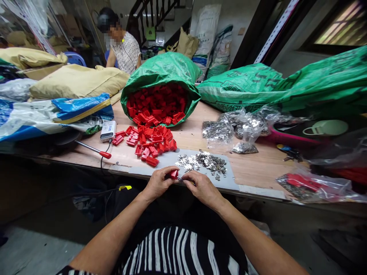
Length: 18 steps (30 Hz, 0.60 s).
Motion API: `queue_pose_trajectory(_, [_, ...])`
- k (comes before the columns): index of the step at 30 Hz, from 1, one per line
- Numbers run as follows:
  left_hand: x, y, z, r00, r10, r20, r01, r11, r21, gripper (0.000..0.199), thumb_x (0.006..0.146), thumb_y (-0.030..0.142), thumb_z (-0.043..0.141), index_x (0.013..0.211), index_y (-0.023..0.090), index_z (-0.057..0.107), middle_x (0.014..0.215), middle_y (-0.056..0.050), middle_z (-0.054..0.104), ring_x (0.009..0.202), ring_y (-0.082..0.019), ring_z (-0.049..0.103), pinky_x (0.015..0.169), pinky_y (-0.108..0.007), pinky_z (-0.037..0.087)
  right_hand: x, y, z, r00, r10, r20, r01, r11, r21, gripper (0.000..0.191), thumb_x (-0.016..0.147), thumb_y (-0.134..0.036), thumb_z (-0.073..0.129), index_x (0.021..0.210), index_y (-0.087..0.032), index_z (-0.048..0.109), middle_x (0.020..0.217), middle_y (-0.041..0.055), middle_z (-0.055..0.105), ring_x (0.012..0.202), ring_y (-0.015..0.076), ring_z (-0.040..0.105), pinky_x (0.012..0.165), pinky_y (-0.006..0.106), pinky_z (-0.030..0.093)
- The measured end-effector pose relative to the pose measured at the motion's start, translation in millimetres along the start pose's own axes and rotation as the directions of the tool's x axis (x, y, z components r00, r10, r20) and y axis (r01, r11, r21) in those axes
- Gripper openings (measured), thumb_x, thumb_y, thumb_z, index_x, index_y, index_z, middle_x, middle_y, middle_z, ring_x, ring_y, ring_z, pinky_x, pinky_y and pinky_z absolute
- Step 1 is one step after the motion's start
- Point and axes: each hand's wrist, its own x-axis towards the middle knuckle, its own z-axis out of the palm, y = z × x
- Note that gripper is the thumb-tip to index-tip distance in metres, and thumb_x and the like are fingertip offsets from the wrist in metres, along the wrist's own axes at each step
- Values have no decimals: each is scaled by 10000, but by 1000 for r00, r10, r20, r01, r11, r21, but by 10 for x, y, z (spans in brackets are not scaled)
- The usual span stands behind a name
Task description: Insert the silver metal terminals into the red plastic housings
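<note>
At the table's front edge, my left hand (159, 184) is closed, pinching a small red plastic part (174, 174) between thumb and fingers. My right hand (203, 188) is closed beside it on a thin metal piece (180, 178), whose tip meets the red part; most of it is hidden by the fingers. Just beyond lies a heap of small silvery metal pieces (187, 162) with darker metal pieces (213, 163) alongside, on a grey mat (232, 179). Loose red plastic parts (153, 141) spread in front of a green woven sack (169, 67), whose open mouth is full of them.
A white box-shaped device (108, 130) with a cable and a red-tipped metal rod (93, 149) lie to the left. Clear bags of metal pieces (218, 131) sit right of centre. More green sacks (243, 88) line the back. Another person (126, 53) sits across the table.
</note>
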Motion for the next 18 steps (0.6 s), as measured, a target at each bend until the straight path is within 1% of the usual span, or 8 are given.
queue_pose_trajectory(7, [32,-41,-10,1000,9,17,-9,1000,26,328,695,198,701,1021,222,680,868,-2,712,794,-161,639,772,-263,490,-12,-32,53,999,49,-13,-49,996,-77,160,864,-145,524,924,-206,659,922,50,649,870,174,610,807,306,464])
queue_pose_trajectory(9, [38,-52,-13,1000,12,19,-12,999,37,310,701,198,695,1010,216,679,833,4,701,760,-150,627,737,-248,487,-17,-84,61,997,81,-9,-81,988,-128,156,870,-150,522,931,-203,655,920,55,644,864,179,613,794,301,460])
queue_pose_trajectory(12, [38,-52,-11,1000,9,24,-10,999,45,289,714,188,684,1002,209,674,809,9,689,730,-140,615,715,-239,480,-4,-207,78,990,143,-8,-141,962,-234,154,885,-162,501,924,-199,645,912,66,636,833,196,618,734,301,451])
queue_pose_trajectory(15, [29,-46,0,1000,13,22,-14,999,32,276,722,183,679,997,205,669,842,1,696,758,-146,624,740,-247,475,25,-326,110,979,201,-13,-194,924,-331,162,895,-162,475,918,-190,632,913,78,635,799,207,621,678,302,433])
queue_pose_trajectory(18, [12,-48,24,1000,18,6,-18,1000,3,268,724,190,686,991,209,665,920,-18,708,831,-167,641,788,-267,473,36,-352,138,975,222,-26,-217,912,-347,152,894,-163,475,910,-197,622,911,70,636,789,196,616,662,289,418])
